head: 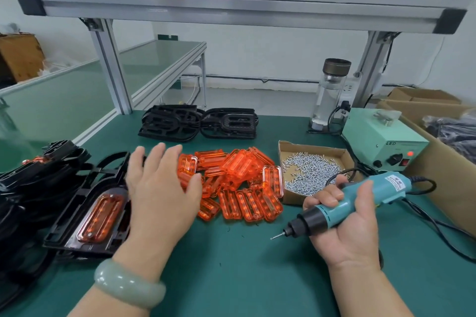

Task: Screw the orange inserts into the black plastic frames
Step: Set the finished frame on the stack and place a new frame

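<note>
A heap of loose orange inserts (239,183) lies mid-table on the green mat. At the left a black plastic frame (85,213) lies flat with an orange insert (99,219) seated in it, on top of a pile of other black frames (23,188). My left hand (159,188) hovers with fingers spread between that frame and the orange heap, holding nothing. My right hand (347,224) grips a teal electric screwdriver (342,206), its bit pointing left and down above the mat. Two stacks of bare black frames (198,122) sit at the back.
A cardboard tray of small silver screws (309,167) sits right of the orange heap. Behind it stand a green power supply box (381,136) and a glass bottle (329,92). The screwdriver's cable (438,229) trails right. Cardboard boxes (443,157) border the right edge; a shelf (231,5) hangs overhead.
</note>
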Demonstrator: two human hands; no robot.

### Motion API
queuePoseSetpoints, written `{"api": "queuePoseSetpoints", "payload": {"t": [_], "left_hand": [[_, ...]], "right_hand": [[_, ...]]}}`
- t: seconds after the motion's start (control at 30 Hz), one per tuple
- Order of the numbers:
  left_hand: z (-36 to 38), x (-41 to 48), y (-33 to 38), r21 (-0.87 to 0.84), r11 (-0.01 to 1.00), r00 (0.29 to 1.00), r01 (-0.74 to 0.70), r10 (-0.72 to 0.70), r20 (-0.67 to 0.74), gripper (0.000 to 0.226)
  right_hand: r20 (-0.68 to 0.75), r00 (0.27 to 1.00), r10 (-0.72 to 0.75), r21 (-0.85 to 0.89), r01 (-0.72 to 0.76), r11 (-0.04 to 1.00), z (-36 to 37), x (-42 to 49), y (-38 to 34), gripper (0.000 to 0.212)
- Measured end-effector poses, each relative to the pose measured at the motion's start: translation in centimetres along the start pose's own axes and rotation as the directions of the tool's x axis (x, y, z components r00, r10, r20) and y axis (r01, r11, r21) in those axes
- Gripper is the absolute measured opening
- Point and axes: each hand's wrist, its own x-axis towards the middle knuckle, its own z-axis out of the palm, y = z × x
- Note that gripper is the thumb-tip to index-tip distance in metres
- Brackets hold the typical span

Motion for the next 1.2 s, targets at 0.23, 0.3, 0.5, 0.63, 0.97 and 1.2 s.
{"api": "queuePoseSetpoints", "payload": {"t": [0.23,0.3,0.5,0.63,0.97,1.2], "left_hand": [[4.4,5.3,5.1,-0.151,0.982,0.980,-0.114,0.136,0.143,0.045],[5.9,7.3,5.8,-0.118,0.987,0.963,-0.107,0.132,0.235,0.045],[10.8,12.1,5.8,-0.003,1.000,0.889,-0.018,0.017,0.458,0.046],[12.8,14.5,5.3,0.171,0.979,0.822,-0.110,-0.007,0.569,0.045],[13.3,15.0,3.9,0.195,0.941,0.786,-0.277,0.105,0.609,0.042],[12.2,13.9,4.5,0.237,0.906,0.858,-0.352,0.212,0.467,0.019]], "right_hand": [[-0.022,1.000,0.018,0.002,-0.018,1.000,-0.4,0.4,0.1,0.028],[-0.036,0.999,0.025,0.006,-0.025,1.000,-0.5,0.7,0.2,0.028],[-0.030,0.999,0.033,0.031,-0.032,0.999,-0.6,1.5,0.5,0.040],[-0.005,0.999,0.054,0.078,-0.054,0.995,-0.4,1.8,0.5,0.066],[-0.060,0.997,0.041,0.095,-0.035,0.995,-0.1,2.1,0.7,0.077],[-0.095,0.994,0.057,0.056,-0.052,0.997,-0.2,2.1,0.7,0.037]]}}
